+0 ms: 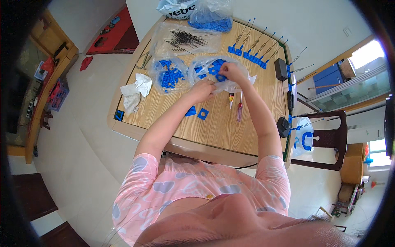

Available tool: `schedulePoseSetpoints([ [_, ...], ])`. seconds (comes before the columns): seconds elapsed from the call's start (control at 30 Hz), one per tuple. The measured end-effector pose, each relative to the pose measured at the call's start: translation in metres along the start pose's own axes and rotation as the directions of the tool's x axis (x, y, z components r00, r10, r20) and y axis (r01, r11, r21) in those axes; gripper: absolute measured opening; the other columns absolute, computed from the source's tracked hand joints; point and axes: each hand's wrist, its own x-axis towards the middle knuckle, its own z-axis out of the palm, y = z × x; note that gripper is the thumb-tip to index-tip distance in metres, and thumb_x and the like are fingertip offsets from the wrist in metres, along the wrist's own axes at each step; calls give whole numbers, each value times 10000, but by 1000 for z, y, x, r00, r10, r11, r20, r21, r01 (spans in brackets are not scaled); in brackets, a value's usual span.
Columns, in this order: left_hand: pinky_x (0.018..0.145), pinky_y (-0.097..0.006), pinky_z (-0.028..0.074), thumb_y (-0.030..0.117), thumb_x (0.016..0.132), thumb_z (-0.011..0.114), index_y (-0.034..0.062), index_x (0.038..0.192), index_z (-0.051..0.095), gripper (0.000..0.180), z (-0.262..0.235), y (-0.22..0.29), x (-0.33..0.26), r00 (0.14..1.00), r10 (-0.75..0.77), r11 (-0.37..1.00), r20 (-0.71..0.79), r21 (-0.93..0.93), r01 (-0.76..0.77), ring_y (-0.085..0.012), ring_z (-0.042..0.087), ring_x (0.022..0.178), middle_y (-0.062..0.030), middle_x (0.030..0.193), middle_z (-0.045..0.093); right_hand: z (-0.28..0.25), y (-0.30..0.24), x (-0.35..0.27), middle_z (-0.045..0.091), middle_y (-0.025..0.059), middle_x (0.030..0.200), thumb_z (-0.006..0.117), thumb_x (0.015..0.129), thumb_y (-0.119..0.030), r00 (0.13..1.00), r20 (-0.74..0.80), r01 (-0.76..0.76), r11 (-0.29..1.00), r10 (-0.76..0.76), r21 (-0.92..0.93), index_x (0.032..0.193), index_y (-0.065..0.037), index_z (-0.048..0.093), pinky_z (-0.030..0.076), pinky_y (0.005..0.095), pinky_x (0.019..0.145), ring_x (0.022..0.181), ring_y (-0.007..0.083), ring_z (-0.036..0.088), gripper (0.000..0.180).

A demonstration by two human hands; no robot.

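Note:
My left hand grips the near edge of a clear plastic bag filled with small blue plastic pieces. My right hand reaches into the same bag, fingers closed around a blue piece. Two flat blue square pieces lie on the wooden table just in front of my left hand. A small glue tube and a pink pen-like tool lie beside my right forearm.
Another bag of blue pieces and crumpled white tissue lie to the left. A bag of thin metal springs is farther back. Finished blue pieces with spring wires line the far right. Black boxes sit at the right edge.

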Motion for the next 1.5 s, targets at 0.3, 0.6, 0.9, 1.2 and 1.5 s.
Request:
schedulePoseSetpoints([
  [0.3, 982, -400, 396, 167, 739, 699, 27, 1068, 620, 366, -19, 6, 4, 983, -35, 997, 183, -60, 46, -337, 478, 1171, -172, 1251, 530, -2, 2, -10, 599, 174, 1059, 503, 821, -72, 912, -407, -177, 842, -55, -510, 939, -43, 625, 476, 446, 808, 942, 363, 590, 172],
  [0.6, 1055, -413, 327, 182, 847, 606, 11, 1215, 531, 413, -53, -16, -17, 866, -306, 950, -395, -69, 304, -395, 377, 1265, -251, 1404, 338, 45, -21, -10, 601, 64, 929, 524, 803, -127, 965, -114, 61, 622, -237, -781, 960, -111, 637, 460, 444, 786, 959, 270, 573, 195],
  [0.9, 832, -409, 433, -6, 782, 542, 16, 955, 554, 175, -55, 13, -157, 697, -395, 919, -599, -241, 313, -361, 526, 961, -169, 999, 544, 97, -113, -79, 544, 138, 782, 474, 746, 62, 600, -790, 310, 947, -128, 82, 785, -26, 549, 432, 388, 697, 802, 307, 544, 122],
  [1.2, 764, -378, 453, -9, 762, 597, 23, 943, 547, 190, -30, 27, -212, 669, -479, 875, -569, -371, 310, -322, 544, 905, -142, 952, 545, 123, -112, -108, 531, 134, 738, 459, 719, 94, 652, -722, 370, 928, -233, 34, 741, -11, 525, 435, 372, 654, 731, 306, 539, 126],
  [1.5, 721, -350, 472, -27, 736, 582, 24, 921, 554, 194, -29, 30, -212, 677, -467, 880, -568, -374, 293, -300, 566, 867, -129, 951, 548, 127, -113, -109, 551, 120, 745, 449, 747, 100, 684, -711, 321, 943, -163, 93, 772, -13, 547, 457, 355, 651, 723, 278, 566, 152],
])
